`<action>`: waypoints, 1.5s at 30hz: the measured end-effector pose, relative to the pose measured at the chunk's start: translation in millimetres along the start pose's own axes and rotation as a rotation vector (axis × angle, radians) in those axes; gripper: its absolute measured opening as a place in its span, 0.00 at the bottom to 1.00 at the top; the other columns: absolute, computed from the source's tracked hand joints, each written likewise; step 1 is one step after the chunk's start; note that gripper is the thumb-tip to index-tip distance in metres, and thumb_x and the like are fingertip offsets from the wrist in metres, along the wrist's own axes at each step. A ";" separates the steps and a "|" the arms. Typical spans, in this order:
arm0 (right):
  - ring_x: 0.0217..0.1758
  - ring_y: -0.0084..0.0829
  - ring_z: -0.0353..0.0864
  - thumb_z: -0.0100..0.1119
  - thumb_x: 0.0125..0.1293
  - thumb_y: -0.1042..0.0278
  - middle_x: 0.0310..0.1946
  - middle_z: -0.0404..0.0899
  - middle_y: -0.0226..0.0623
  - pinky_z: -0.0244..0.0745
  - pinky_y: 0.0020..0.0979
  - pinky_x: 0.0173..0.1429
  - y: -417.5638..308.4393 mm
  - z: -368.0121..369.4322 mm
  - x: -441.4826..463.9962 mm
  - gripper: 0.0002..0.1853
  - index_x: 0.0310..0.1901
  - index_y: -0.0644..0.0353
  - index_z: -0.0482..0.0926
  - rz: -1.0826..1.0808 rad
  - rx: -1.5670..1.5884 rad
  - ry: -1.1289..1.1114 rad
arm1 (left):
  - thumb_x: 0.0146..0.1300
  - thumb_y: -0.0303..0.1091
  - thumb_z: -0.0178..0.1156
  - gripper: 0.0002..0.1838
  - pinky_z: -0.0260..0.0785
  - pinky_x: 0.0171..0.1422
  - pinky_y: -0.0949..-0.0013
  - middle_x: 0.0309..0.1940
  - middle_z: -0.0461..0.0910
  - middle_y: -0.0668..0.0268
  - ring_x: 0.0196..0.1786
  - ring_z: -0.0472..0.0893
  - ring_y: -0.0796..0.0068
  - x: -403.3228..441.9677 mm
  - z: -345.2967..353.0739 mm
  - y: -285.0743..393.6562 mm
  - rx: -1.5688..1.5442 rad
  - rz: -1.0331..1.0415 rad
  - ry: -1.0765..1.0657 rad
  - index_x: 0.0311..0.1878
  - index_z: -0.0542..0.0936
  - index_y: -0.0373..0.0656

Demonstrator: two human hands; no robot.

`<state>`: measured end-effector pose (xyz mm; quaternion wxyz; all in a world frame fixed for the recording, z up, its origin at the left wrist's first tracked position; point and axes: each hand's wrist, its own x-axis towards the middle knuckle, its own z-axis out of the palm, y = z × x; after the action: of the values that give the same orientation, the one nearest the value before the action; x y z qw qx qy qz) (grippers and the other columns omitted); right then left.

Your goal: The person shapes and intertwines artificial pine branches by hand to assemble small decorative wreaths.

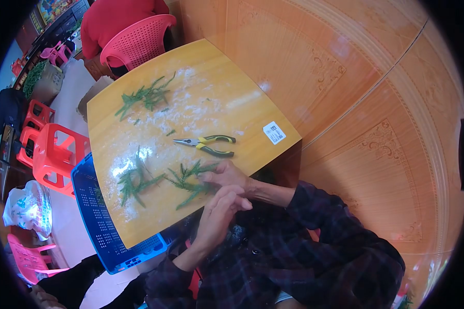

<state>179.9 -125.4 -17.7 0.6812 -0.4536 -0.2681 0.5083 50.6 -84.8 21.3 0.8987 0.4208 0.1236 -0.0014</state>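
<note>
My right hand [226, 176] pinches the stem end of a green artificial pine sprig [184, 177] just above the near edge of the wooden table [191, 123]. My left hand [219, 212] is below it, close to the right wrist. Its fingers are partly bent and slightly apart, with nothing visible in them. Long-nose pliers [206, 143] with yellow and black handles lie beyond my hands, jaws toward the left. Another green sprig [135, 183] lies to the left, and a small pile of sprigs [148, 97] is farther up the tabletop.
White powdery specks and green bits dot the tabletop. A white label [274, 133] is stuck near its right corner. A blue crate [95, 221] stands under the left edge. Beyond the far edge, a person in red [113, 26] sits on a pink chair [139, 44]. Red stools [56, 154] stand left.
</note>
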 end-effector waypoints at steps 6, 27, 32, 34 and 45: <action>0.48 0.18 0.73 0.57 0.63 0.70 0.46 0.78 0.31 0.68 0.22 0.54 -0.4 0.0 0.1 0.14 0.49 0.65 0.76 0.006 -0.048 0.010 | 0.70 0.38 0.43 0.15 0.64 0.55 0.66 0.34 0.77 0.59 0.45 0.76 0.68 0.1 -0.6 -0.9 0.020 0.019 -0.006 0.49 0.69 0.36; 0.42 0.13 0.73 0.57 0.64 0.69 0.41 0.79 0.28 0.70 0.17 0.46 4.4 -0.4 2.6 0.14 0.49 0.65 0.77 -0.042 -0.016 0.020 | 0.70 0.39 0.41 0.15 0.64 0.55 0.67 0.34 0.77 0.59 0.44 0.76 0.69 2.9 -4.4 -3.8 0.076 0.041 -0.004 0.49 0.69 0.36; 0.42 0.13 0.73 0.58 0.63 0.69 0.40 0.79 0.28 0.70 0.17 0.46 3.7 -0.9 1.8 0.14 0.48 0.65 0.77 -0.022 -0.029 0.027 | 0.70 0.39 0.41 0.15 0.64 0.55 0.66 0.34 0.77 0.59 0.44 0.76 0.69 2.3 -3.7 -3.0 0.071 0.047 0.001 0.49 0.69 0.36; 0.41 0.13 0.73 0.58 0.63 0.69 0.40 0.79 0.27 0.70 0.17 0.45 3.9 0.7 2.2 0.14 0.48 0.65 0.77 -0.038 -0.022 0.027 | 0.70 0.39 0.41 0.16 0.64 0.55 0.66 0.33 0.77 0.59 0.44 0.76 0.69 2.7 -5.0 -4.8 0.075 0.055 -0.009 0.49 0.69 0.37; 0.43 0.14 0.73 0.57 0.64 0.70 0.41 0.79 0.28 0.70 0.18 0.47 4.6 -1.6 3.3 0.13 0.48 0.65 0.77 -0.021 0.000 0.022 | 0.70 0.40 0.42 0.15 0.64 0.55 0.66 0.33 0.77 0.59 0.44 0.76 0.69 4.4 -5.9 -5.3 0.084 0.053 0.004 0.48 0.69 0.37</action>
<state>180.3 -122.5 -22.8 0.6894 -0.4563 -0.2655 0.4959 53.0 -83.3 12.7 0.8797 0.4612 0.1139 0.0180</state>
